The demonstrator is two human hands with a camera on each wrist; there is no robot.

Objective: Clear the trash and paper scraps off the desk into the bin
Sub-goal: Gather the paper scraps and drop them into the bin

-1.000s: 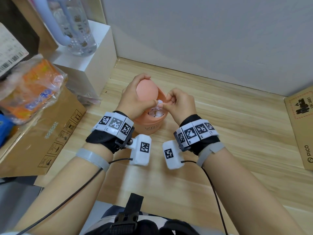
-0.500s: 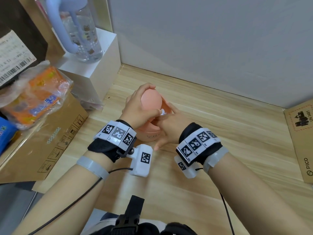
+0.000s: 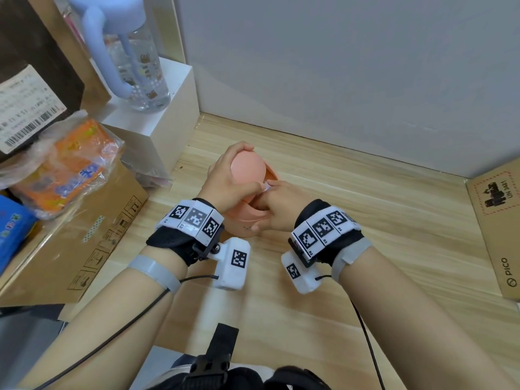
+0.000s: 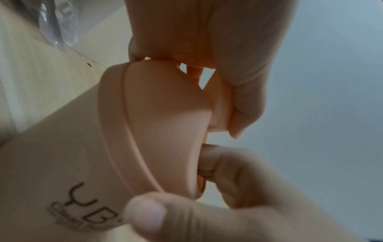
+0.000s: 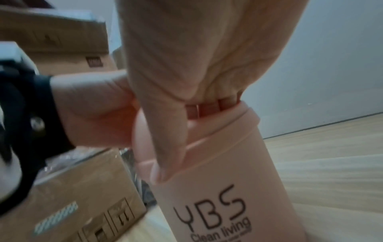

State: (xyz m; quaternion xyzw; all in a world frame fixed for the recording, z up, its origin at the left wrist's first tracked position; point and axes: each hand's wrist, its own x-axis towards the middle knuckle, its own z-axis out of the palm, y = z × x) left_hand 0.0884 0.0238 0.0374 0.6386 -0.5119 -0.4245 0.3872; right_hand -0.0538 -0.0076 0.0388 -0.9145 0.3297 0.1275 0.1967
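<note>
**Desk bin, both hands at the opening**

Item: small pink bin [image 3: 247, 220], round, upright on the wooden desk [image 3: 365, 220], near the back wall. Black lettering "YBS Clean living" on its side (read from the right wrist view) [image 5: 209, 212].

Lid [image 3: 248, 171]: pink, domed, tilted up on edge at the left of the bin's mouth, leaving the opening exposed on the right.

Left hand [image 3: 228, 184]: fingers curled over the top and back of the lid, thumb on its near side, holding it tipped. The left wrist view shows the same hold from below [image 4: 207, 41].

Right hand [image 3: 278, 206]: fingers bent down into the bin's mouth, thumb laid outside on the rim. A small white scrap [image 3: 267, 187] shows at the fingertips, just beside the lid's edge; whether the fingers pinch it or merely touch it cannot be told. The right wrist view shows the fingers over the rim [image 5: 207, 106], the scrap hidden.

Surroundings, left of the bin: brown cardboard box [image 3: 92, 235] lying flat; orange packet in clear wrap [image 3: 64, 167] on top of it; white block [image 3: 157, 122] carrying a clear water bottle [image 3: 140, 68]. Right edge: another cardboard box [image 3: 498, 226].
</note>
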